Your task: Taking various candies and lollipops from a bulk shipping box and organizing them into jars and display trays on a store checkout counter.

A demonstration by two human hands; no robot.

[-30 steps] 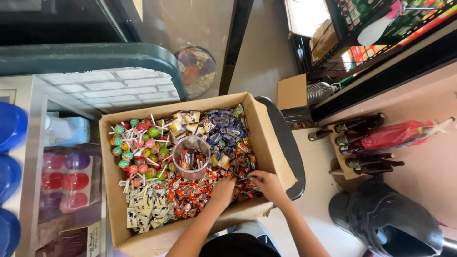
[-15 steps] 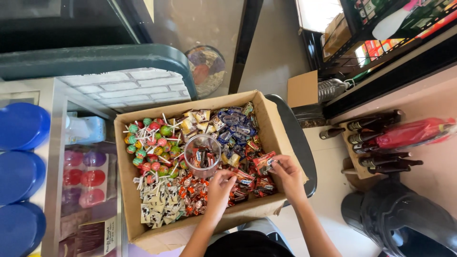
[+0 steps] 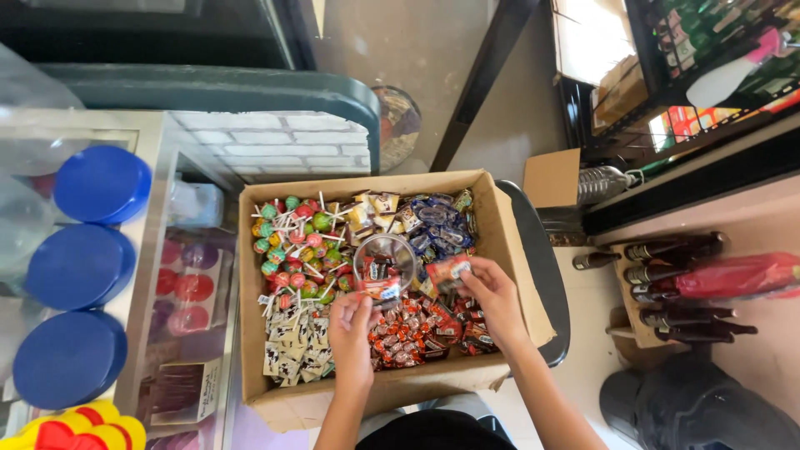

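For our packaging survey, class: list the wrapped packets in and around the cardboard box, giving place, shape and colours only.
Red wrapped candy packet: in the right hand, small, red and white.
Red candy packet: in the left hand.
Black-and-white packets: box's near-left corner.
Blue wrappers: far right.

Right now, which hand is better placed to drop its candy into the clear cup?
Probably the left hand: its red candy is at the clear cup rim; the right hand holds its candy beside it.
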